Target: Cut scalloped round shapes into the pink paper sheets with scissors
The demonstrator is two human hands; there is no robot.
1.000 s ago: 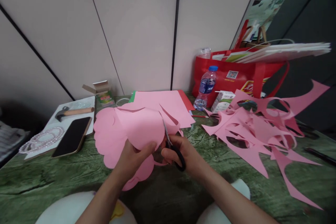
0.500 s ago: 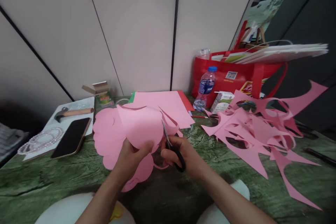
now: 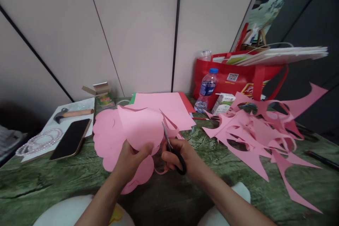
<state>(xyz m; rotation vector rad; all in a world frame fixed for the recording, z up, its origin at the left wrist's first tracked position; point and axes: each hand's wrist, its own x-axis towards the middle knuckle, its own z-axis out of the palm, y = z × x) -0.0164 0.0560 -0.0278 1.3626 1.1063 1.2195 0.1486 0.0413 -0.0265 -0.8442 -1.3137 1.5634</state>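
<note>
Between the thumb and fingers of my left hand (image 3: 135, 157) is a sheet of pink paper (image 3: 141, 125) with a rounded, partly cut edge. My right hand (image 3: 180, 155) grips black-handled scissors (image 3: 178, 159), their blades pointing up and left at the paper's right edge. A curved strip of the sheet hangs off beyond the blades. Underneath the sheet lie several round pink paper cut-outs (image 3: 108, 137), overlapping in a cluster. Behind it, more pink sheets (image 3: 172, 104) lie stacked with green and red edges showing.
Pink paper scraps (image 3: 246, 130) pile up on the right. Behind them stand a water bottle (image 3: 208, 90), a small carton (image 3: 223, 104) and a red bag (image 3: 219, 70). To the left are a hammer (image 3: 76, 113), a phone (image 3: 71, 139), a bead string (image 3: 42, 141) and a small open box (image 3: 104, 99).
Very little differs. The whole view has shifted slightly, while both hands keep the same hold on the paper and the scissors.
</note>
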